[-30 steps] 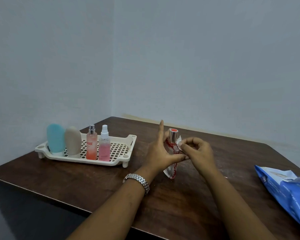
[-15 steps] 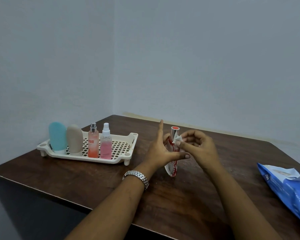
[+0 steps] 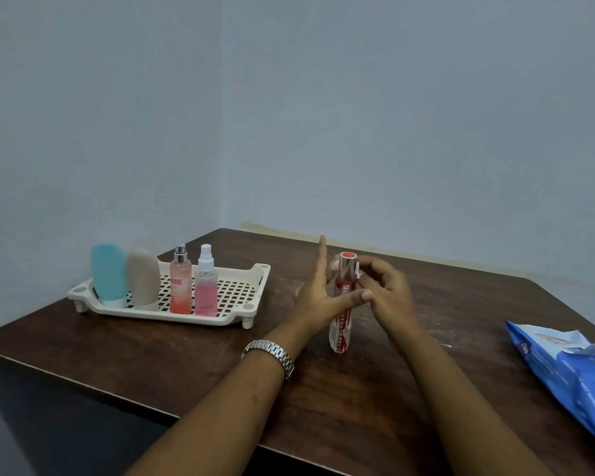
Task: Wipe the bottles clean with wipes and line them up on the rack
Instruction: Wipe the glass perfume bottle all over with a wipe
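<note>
Bottle (image 3: 340,333), silver-capped, leans at frame centre, its base on or just above the worktop (image 3: 152,355); I cannot tell which. My left hand (image 3: 318,297) pinches it, thumb across the front, forefinger straight up; my right hand (image 3: 385,297) curls round a wipe (image 3: 357,269) at the neck. Rubbing hard against so light a hold could twist it free and topple it. Lower right lies the wipes pack (image 3: 564,365). Farther left, the rack (image 3: 260,269) holds four bottles (image 3: 180,286), its right end free, the way there unblocked.
</note>
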